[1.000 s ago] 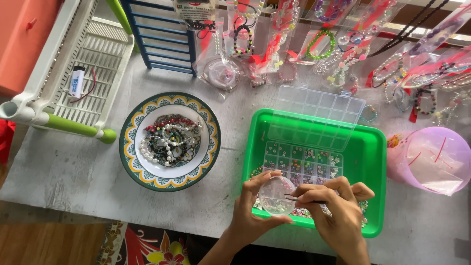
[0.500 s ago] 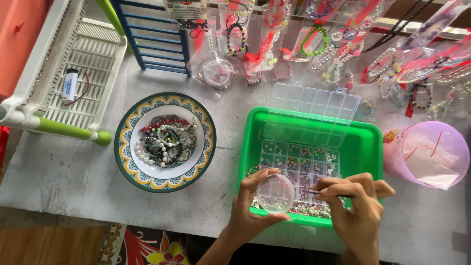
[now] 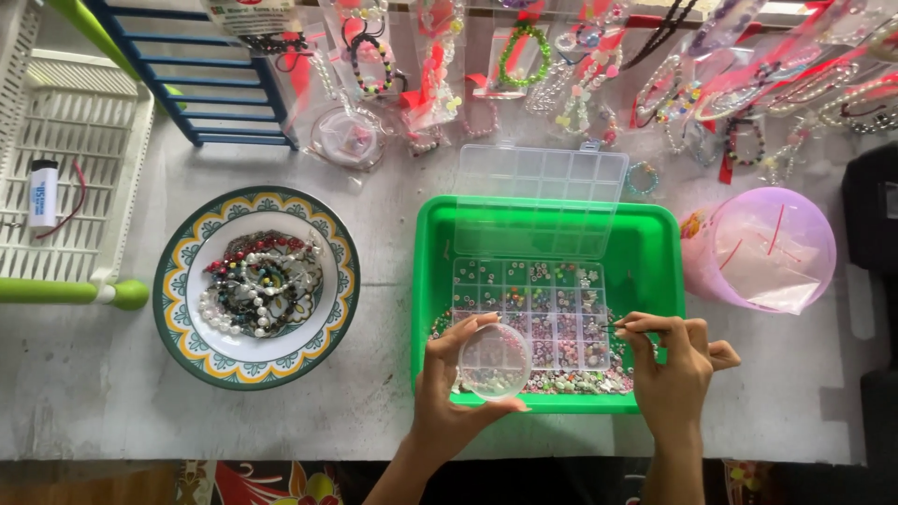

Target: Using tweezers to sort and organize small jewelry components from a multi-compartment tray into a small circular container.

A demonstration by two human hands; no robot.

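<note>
While your left hand [image 3: 449, 402] grips the cup [image 3: 494, 360], the beads [image 3: 533, 304] lie just far-left of your right hand [image 3: 672, 369], its fingers pinched narrow around something too small to tell.

Jewellery craft stall: packaged bracelets [image 3: 520, 56]

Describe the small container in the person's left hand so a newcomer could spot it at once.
Find the green tray at the table's centre, holding a clear compartment box of beads. Over the tray's near-left corner, the left hand grips a small round clear cup. It is the only round, undivided container in the tray.
</note>
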